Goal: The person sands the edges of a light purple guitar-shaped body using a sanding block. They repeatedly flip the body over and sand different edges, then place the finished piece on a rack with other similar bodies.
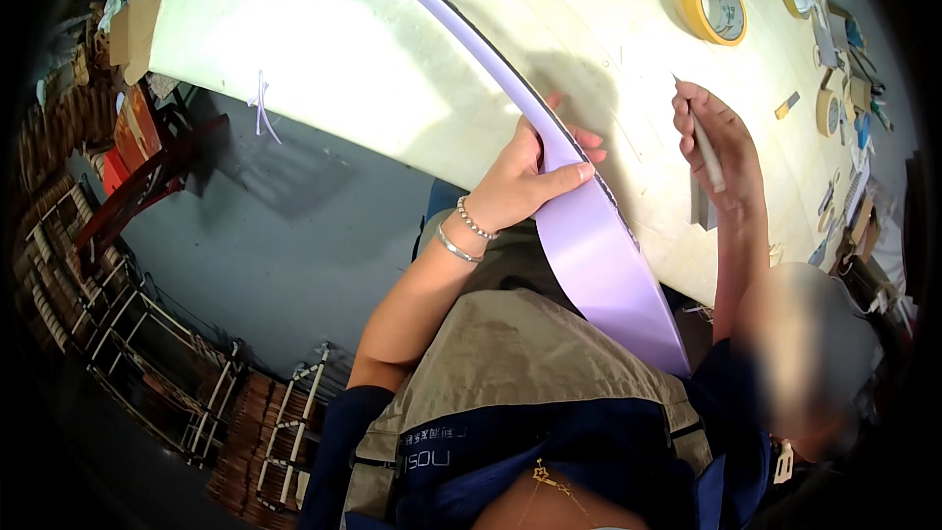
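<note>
Head view: the left hand (pixel 530 169) pinches a lilac strap (pixel 601 247) spanning eleven to four o'clock, probably light, bendable, best held by its edges; at two, the right hand (pixel 731 142) grips a pointed tool (pixel 706 151).

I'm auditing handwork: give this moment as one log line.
left hand: gripping long glossy lilac strip | right hand: holding slim pale pointed tool | nearby: yellow tape roll on cream table

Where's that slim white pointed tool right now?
In the head view, the slim white tool is in the person's right hand, right of the lilac strip and below the large yellow tape roll.
</note>
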